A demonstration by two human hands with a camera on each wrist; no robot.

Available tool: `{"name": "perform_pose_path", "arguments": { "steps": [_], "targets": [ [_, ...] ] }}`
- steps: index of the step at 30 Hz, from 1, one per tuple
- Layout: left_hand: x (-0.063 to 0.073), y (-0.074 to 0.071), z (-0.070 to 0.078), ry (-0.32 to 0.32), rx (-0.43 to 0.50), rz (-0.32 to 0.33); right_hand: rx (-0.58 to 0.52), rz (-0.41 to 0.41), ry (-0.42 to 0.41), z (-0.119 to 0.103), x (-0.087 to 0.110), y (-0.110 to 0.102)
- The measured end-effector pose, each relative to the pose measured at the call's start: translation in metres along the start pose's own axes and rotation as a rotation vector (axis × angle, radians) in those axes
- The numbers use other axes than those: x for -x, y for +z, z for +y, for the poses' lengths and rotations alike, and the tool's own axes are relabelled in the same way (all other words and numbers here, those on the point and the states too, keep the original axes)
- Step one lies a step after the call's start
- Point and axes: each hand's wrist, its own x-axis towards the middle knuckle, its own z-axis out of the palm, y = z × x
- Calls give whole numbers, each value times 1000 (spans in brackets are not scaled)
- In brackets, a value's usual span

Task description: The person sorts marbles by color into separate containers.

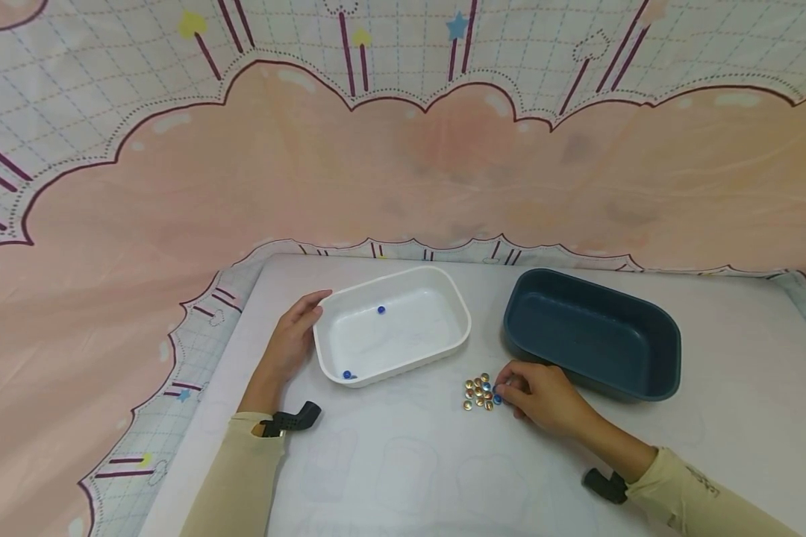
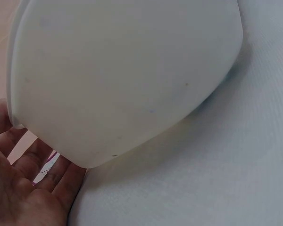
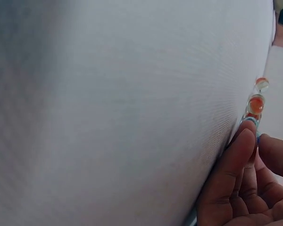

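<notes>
My left hand (image 1: 294,335) rests against the left end of a white tray (image 1: 392,369), its fingers (image 2: 35,160) lying mostly straight along the outer wall and rim. Two small blue marbles (image 1: 380,309) lie apart inside the tray. To the right of the tray, a small cluster of glass marbles (image 1: 480,401), mostly amber with a few blue, sits on the white tabletop. My right hand (image 1: 544,395) is at the cluster's right edge, thumb and forefinger pinching a blue marble (image 3: 259,138) that the fingertips mostly hide. Orange-and-clear marbles (image 3: 256,105) stand just past the fingertips in the right wrist view.
A dark blue tray (image 1: 598,328) stands behind the right hand, with the forearm passing near its front wall. The white tabletop (image 1: 403,462) extends toward the front. A patterned cloth (image 1: 403,171) hangs behind the table.
</notes>
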Motion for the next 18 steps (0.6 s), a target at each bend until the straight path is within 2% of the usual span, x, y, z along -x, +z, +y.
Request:
{"name": "perform_pose_path", "arguments": {
  "steps": [8,18],
  "targets": [
    [-1,0,-1,1,17,-1,-33,-3,4,-4,1,1],
    [-1,0,0,7,25,-4,-30,9,-52,-12,1,-2]
  ]
}}
